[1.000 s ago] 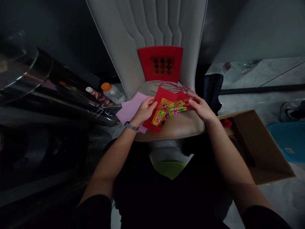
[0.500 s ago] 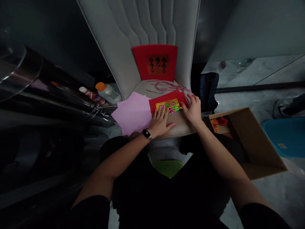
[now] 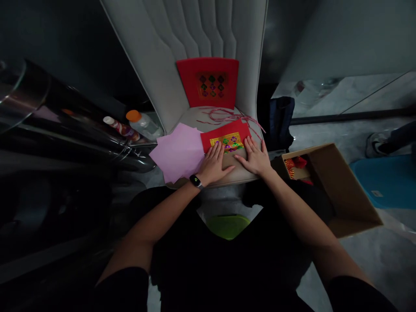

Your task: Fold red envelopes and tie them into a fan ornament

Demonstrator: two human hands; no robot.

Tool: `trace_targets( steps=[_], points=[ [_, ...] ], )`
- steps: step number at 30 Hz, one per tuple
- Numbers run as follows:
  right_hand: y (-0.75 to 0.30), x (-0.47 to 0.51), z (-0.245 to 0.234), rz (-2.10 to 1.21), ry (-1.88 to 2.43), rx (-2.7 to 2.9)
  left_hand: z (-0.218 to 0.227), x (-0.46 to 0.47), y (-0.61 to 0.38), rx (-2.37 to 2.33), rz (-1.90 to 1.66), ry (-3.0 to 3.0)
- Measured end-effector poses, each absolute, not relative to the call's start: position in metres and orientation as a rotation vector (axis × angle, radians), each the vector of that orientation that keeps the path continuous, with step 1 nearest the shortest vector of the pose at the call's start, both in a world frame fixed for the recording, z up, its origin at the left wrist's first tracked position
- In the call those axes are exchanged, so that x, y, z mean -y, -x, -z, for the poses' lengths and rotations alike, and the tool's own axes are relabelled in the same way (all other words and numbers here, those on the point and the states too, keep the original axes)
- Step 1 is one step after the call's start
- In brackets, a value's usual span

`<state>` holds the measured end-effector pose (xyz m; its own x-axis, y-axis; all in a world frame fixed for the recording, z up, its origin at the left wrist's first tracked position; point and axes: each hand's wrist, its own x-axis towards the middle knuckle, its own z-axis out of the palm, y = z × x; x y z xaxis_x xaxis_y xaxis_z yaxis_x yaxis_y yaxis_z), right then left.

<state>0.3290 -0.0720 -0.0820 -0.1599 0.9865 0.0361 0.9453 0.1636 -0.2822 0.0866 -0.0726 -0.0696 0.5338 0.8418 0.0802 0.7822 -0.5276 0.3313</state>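
A red paper packet with a gold, green and purple foil panel [image 3: 225,141] lies flat on the beige chair seat [image 3: 240,175]. My left hand [image 3: 212,164] rests flat on its lower left part, fingers spread, with a black wristband on the wrist. My right hand [image 3: 254,158] presses its lower right part, also flat and open. Between them a tan strip shows at the packet's lower edge. A stack of pink paper sheets [image 3: 177,151] lies just left of my left hand. Thin red ribbon strands [image 3: 224,115] lie on the seat above the packet.
A red card with a diamond pattern [image 3: 208,82] leans against the padded chair back. Left of the chair stand a bottle with an orange cap [image 3: 143,125] and dark metal tubes. On the right are an open cardboard box [image 3: 338,186] holding red items and a blue tub [image 3: 386,182].
My hands no longer lift and pinch the red packet. It now lies flat on the seat under both palms. The pink sheets show more fully, and the view has shifted slightly.
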Motion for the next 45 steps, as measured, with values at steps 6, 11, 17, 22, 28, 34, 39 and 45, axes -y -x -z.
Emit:
trace_targets(
  steps=[6,11,17,22,28,34,39,45],
  points=[
    [-0.314,0.075,0.067,-0.273,1.843,2.216,0.073,0.088,-0.065,-1.544,-0.324,-2.462],
    [-0.264,0.086,0.062,-0.329,1.392,2.526,0.08,0.088,-0.058,-1.553,-0.283,-2.489],
    [-0.272,0.087,0.073,-0.36,1.638,2.397,0.071,0.088,-0.059,-1.562,-0.244,-2.497],
    [-0.32,0.075,0.067,-0.384,1.977,2.189,0.067,0.09,-0.061,-1.565,-0.243,-2.49],
    [-0.324,0.062,0.05,-0.354,1.925,2.207,0.055,0.075,-0.037,-1.487,-0.395,-2.445],
    [-0.277,0.058,0.039,-0.257,1.486,2.459,0.044,0.056,-0.007,-1.926,-0.297,-2.305],
    [-0.283,0.051,0.048,-0.412,1.538,2.477,0.046,0.054,0.0,-1.935,-0.233,-2.327],
    [-0.308,0.051,0.046,-0.341,1.765,2.301,0.041,0.055,-0.004,-1.907,-0.271,-2.336]
  ],
)
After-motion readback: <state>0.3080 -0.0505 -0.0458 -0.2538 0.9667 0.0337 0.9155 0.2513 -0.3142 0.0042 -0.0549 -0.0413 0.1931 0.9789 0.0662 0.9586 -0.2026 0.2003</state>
